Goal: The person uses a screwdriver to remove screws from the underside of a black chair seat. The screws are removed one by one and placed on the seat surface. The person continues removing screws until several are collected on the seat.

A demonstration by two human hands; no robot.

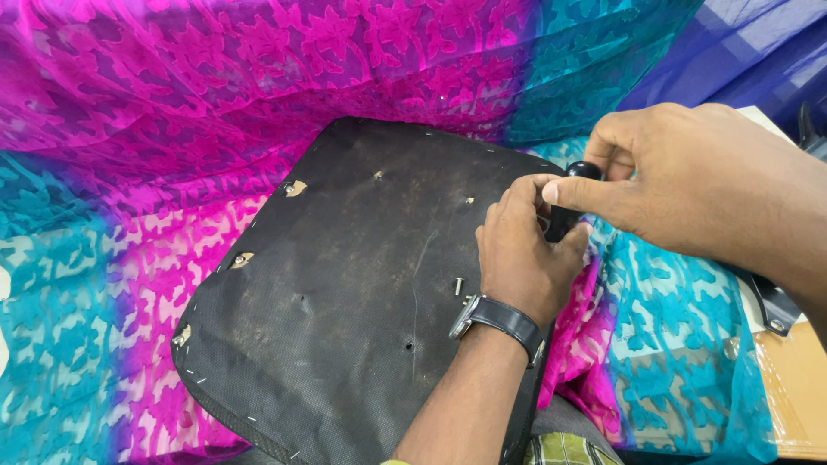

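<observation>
Background: pink and teal patterned fabric [129, 172] draped all around, wooden surface [797, 387] at right edge. Black seat base [345, 293] lies underside up at centre, dust cloth stapled along rim, screws and metal tabs showing. Left hand [521, 254], wristwatch [500, 319] on wrist, curled closed around black knob [573, 198] at base's right edge. Right hand [689, 181] pinches knob top, thumb and forefinger closed. Knob judged hard, smooth, possibly slippery: grip round head. Base judged stiff, moderately heavy: hold by rim.
</observation>
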